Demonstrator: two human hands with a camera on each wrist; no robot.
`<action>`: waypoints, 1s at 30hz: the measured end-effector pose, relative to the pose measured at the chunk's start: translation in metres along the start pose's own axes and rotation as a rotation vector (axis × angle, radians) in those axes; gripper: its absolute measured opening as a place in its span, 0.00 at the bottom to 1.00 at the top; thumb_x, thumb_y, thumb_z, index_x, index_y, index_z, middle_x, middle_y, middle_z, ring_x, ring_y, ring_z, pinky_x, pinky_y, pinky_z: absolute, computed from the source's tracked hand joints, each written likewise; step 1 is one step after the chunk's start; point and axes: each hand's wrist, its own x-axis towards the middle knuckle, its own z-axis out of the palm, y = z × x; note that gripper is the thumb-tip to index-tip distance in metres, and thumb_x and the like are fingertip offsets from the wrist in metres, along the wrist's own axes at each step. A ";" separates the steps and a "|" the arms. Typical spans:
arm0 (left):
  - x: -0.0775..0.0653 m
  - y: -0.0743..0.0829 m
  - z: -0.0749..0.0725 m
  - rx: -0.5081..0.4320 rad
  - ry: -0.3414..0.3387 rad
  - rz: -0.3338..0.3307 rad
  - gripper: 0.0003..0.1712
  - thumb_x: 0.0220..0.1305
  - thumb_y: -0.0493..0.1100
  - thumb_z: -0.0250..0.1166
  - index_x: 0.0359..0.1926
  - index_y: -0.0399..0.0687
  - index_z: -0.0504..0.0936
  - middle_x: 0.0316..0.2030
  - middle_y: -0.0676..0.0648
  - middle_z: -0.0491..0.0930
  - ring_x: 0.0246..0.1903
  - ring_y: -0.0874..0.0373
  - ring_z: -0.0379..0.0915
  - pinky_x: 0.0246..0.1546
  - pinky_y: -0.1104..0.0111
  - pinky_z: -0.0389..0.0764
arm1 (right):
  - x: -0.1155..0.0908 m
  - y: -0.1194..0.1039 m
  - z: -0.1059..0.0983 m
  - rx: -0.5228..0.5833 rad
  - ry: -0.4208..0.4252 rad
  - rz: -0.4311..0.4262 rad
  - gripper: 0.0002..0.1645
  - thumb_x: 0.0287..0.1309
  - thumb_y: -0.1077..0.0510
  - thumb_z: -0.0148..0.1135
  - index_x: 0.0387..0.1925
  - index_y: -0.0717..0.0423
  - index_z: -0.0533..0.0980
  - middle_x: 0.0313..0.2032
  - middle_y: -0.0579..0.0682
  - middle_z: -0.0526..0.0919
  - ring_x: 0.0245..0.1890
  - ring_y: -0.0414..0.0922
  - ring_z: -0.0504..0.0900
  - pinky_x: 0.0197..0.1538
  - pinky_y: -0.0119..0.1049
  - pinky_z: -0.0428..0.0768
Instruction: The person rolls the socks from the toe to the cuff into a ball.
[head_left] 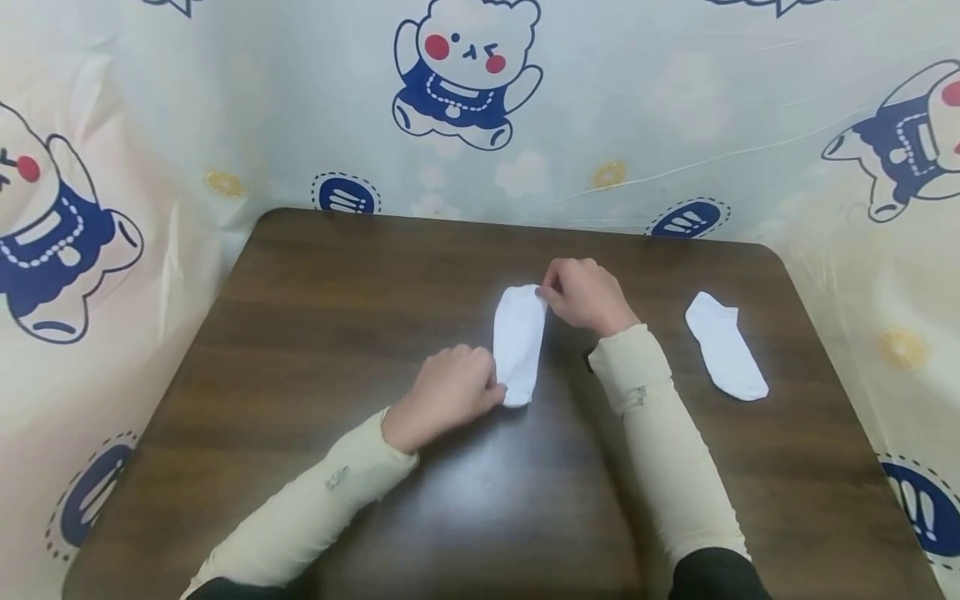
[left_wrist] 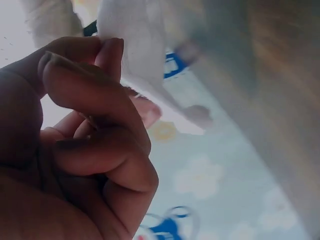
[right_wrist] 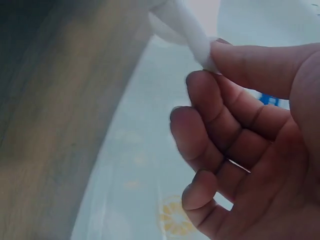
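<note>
Cream sleeves (head_left: 341, 479) nearest. Left hand (head_left: 456, 382): fingers curled, thumb and index pinching near-left edge of white sock (head_left: 519, 346), which is mid-table between both hands. Second sock (head_left: 726, 348) lies right of right forearm. Right hand (head_left: 587, 293): thumb and fingertip pinching first sock's far-right corner, other fingers bent. Beyond: brown table's (head_left: 315, 333) far edge, bear-print backdrop (head_left: 300, 108)

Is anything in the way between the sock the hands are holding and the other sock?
Yes: the right hand and its cream sleeve are between the held sock and the other sock. Past the sleeve, I see only tabletop.
</note>
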 end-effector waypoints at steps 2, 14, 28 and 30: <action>0.012 -0.005 0.000 -0.028 -0.027 -0.031 0.24 0.61 0.42 0.67 0.11 0.51 0.70 0.09 0.57 0.61 0.13 0.63 0.58 0.15 0.69 0.61 | 0.011 0.002 0.001 -0.008 -0.003 0.025 0.09 0.66 0.54 0.65 0.39 0.57 0.81 0.31 0.51 0.81 0.28 0.49 0.78 0.34 0.43 0.78; 0.059 -0.024 0.024 -0.036 -0.168 -0.158 0.18 0.65 0.49 0.67 0.20 0.47 0.78 0.16 0.50 0.74 0.18 0.56 0.72 0.22 0.62 0.72 | 0.055 0.011 0.027 -0.112 -0.095 0.156 0.12 0.67 0.52 0.63 0.36 0.57 0.83 0.29 0.52 0.82 0.28 0.50 0.80 0.32 0.45 0.77; 0.067 -0.008 0.034 0.110 -0.114 -0.151 0.17 0.65 0.55 0.67 0.30 0.47 0.78 0.25 0.48 0.76 0.26 0.52 0.73 0.24 0.56 0.73 | 0.057 0.026 0.036 -0.071 -0.130 0.196 0.13 0.65 0.50 0.64 0.30 0.54 0.82 0.25 0.52 0.81 0.26 0.51 0.79 0.28 0.44 0.75; 0.070 -0.004 0.032 0.108 -0.085 -0.138 0.18 0.65 0.55 0.67 0.28 0.48 0.78 0.24 0.48 0.76 0.26 0.53 0.74 0.23 0.56 0.73 | 0.055 0.029 0.033 -0.068 -0.115 0.194 0.13 0.65 0.49 0.65 0.32 0.54 0.81 0.27 0.52 0.81 0.27 0.51 0.79 0.29 0.45 0.76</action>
